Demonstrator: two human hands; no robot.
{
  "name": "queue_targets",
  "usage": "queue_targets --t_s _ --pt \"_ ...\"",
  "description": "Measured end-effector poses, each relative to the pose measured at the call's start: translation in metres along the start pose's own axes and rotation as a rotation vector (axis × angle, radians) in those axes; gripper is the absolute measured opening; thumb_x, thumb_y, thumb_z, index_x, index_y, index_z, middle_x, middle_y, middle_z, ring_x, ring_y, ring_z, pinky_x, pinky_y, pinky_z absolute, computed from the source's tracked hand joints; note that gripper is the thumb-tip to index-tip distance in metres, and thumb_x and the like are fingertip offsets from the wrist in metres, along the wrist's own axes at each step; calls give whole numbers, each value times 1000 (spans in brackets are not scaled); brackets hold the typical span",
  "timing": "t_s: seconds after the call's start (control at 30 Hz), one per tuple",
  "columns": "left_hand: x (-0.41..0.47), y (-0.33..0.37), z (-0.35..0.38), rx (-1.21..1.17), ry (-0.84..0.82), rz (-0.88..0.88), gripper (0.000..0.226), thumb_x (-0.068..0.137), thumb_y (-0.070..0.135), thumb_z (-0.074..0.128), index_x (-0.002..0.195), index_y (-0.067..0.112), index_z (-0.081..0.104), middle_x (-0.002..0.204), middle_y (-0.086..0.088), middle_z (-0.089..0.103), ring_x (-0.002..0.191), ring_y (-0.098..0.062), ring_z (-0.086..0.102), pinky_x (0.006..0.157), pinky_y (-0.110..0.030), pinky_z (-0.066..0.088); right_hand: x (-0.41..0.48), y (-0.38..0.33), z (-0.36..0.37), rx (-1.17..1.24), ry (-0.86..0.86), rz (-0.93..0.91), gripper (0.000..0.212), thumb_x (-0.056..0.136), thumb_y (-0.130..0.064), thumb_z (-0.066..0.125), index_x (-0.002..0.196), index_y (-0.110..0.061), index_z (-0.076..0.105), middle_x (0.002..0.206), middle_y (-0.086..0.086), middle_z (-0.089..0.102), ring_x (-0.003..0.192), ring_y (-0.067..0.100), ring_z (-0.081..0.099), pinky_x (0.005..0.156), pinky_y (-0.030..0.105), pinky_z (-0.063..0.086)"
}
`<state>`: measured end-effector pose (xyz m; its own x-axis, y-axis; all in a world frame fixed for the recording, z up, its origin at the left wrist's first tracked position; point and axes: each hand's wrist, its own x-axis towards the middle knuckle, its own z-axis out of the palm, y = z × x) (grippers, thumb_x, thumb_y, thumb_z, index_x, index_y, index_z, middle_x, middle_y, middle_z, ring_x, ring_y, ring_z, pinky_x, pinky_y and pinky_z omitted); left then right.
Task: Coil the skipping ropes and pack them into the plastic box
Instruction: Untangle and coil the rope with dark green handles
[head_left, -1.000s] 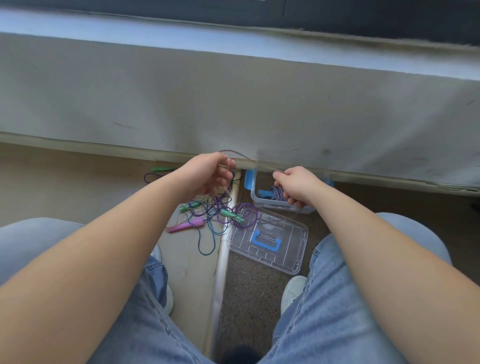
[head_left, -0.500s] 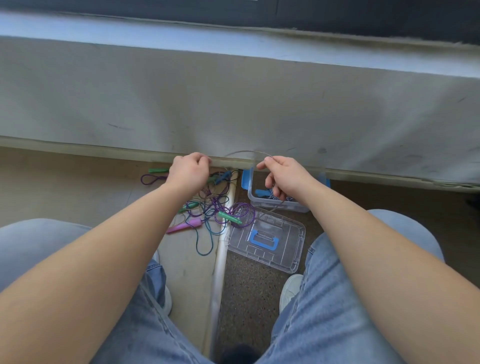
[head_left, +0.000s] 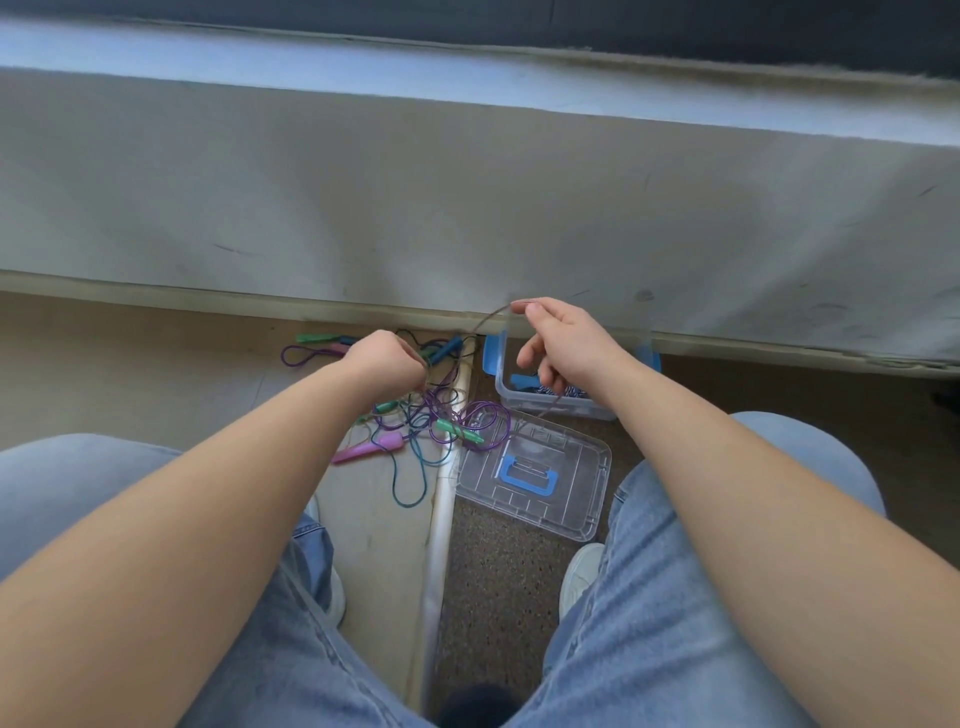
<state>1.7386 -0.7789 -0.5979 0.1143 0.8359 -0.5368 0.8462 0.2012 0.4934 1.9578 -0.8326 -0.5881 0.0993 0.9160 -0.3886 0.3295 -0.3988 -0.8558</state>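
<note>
Fingers of the right hand (head_left: 566, 343) pinch a thin rope (head_left: 485, 320) between thumb and forefinger. The others spread loosely just above the plastic box (head_left: 550, 409), where a striped rope (head_left: 576, 393) lies. The left hand (head_left: 384, 364) is curled tight round the same strand. Under and beyond the left fingers sprawls a tangle of ropes (head_left: 447, 415) with green and pink handles. The clear lid (head_left: 576, 493) lies nearer, below the right fingers.

Rope tangle (head_left: 431, 410) lay on the floor below the wall (head_left: 467, 208), across the floor strip (head_left: 439, 545). Plastic box (head_left: 550, 408) sat just right of it, one rope (head_left: 522, 382) inside. Lid (head_left: 535, 478) lay flat before the box. Left hand (head_left: 384, 364) above tangle, right hand (head_left: 566, 343) above box, a strand (head_left: 485, 322) held between them.
</note>
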Motion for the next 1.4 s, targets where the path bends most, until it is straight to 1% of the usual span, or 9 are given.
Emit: queue_targets --t_s 0.3,0.43,0.57,0.67,0.83,1.03,1.17,1.27,1.4 --pt "-10 2 -1 436 -312 -55 27 85 32 68 87 6 72 66 -1 58 50 -18 41 47 -23 35 0 -4 4 29 -4 48 37 108 -37 30 104 -15 60 68 4 62 50 15 50 48 28 41" --pt "-7 6 7 -105 -243 13 21 92 28 60 93 13 74 82 -4 68 57 -15 53 48 -24 44 -2 -7 7 26 -101 84 36 107 -33 38 84 -12 58 66 5 58 49 15 48 45 27 35" --pt "-13 24 8 -630 -346 18 25 102 28 49 116 21 68 113 -5 70 105 -19 67 85 -51 59 -4 -1 18 -141 -284 35 13 95 -27 61 103 -19 67 80 -2 69 60 10 60 44 25 37" --pt "-17 33 10 -760 -392 76 29 106 21 41 124 20 63 105 -6 71 96 -23 67 97 -59 50 -5 -1 29 -148 -318 -45 15 92 -28 65 106 -26 67 84 -6 69 68 8 63 47 24 42" --pt "-26 49 10 -858 -345 148 30 106 21 43 133 18 55 97 -8 64 62 -20 65 78 -52 60 -6 -14 35 8 -174 -114 17 102 -21 56 87 -22 65 66 -12 68 50 -5 56 44 10 38" --pt "-22 50 11 -859 -194 174 27 104 45 39 113 20 40 117 -6 62 83 -25 69 68 -38 57 -1 -43 34 644 -5 38 23 108 -19 38 90 -13 51 64 8 65 61 22 68 60 32 54" --pt "-26 46 14 -717 -453 216 44 101 61 25 129 42 54 93 -9 73 83 -28 73 80 -38 51 5 -47 31 771 41 65 22 108 -22 40 91 -14 52 72 8 58 64 23 60 60 32 51" --pt "-18 33 14 -512 -336 270 40 99 51 40 121 24 60 63 -1 58 62 -21 58 69 -35 51 8 -41 23 807 131 73 20 108 -20 37 95 -15 51 63 4 54 55 20 56 59 32 51" --pt "-11 -1 1 318 -95 340 41 100 48 39 91 22 69 72 1 64 64 -17 58 62 -32 46 19 -15 8 594 285 151 24 108 -27 35 97 -17 54 60 -2 41 50 13 41 53 28 46"
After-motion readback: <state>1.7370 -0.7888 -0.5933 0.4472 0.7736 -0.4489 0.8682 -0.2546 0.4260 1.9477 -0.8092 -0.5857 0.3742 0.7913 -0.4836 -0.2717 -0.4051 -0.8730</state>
